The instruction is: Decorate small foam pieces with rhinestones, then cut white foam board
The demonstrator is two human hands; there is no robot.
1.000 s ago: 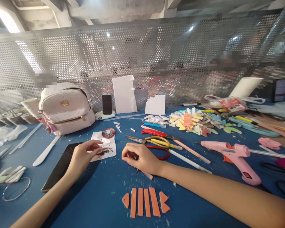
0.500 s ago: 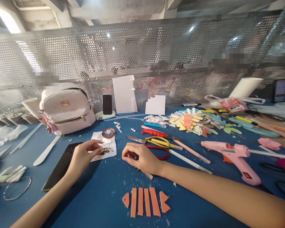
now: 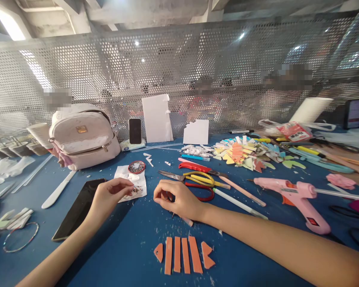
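The left hand [image 3: 109,196] is holding thumb and fingertips nearly together over one white paper [image 3: 141,182], lying just left of the curled right hand [image 3: 179,199]. Whether either is pinching anything, I cannot tell. Six orange pieces [image 3: 177,255] are lying toward the table's [image 3: 131,247] near edge, four pointing lengthwise at it.

Lit brightly from upper-left white strip [image 3: 7,20]. Hazy behind grey perforated metal screen [image 3: 122,75]. Shadowed on blue tabletop [image 3: 122,251] below bare left hand [image 3: 109,195]. Stretched at edges.
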